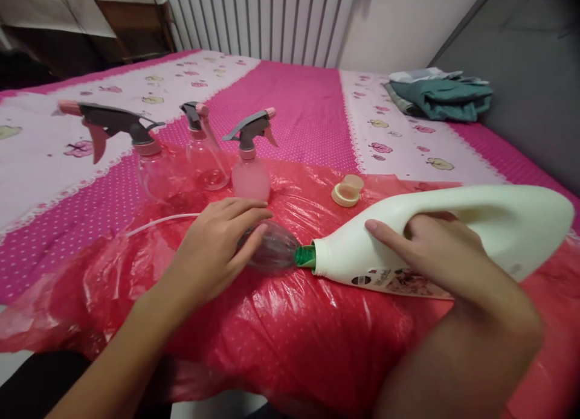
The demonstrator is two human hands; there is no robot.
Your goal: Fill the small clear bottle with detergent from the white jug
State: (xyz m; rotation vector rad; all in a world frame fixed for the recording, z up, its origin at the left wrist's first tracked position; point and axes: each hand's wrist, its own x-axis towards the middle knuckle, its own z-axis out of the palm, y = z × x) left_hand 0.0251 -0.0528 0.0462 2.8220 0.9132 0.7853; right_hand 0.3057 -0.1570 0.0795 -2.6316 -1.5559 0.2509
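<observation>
Left hand (pixel 220 235): you hold the clear bottle (pixel 277 250).
Right hand (pixel 439 244): you grip the pale-green jug (pixel 353 250) by its handle.
Green neck (pixel 302 256): at the jug's mouth, between your hands.

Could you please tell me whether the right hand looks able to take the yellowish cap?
Probably not right now: the right hand is holding the pale bottle and would likely have to let go first, though the yellowish cap lies nearby, uncovered.
</observation>
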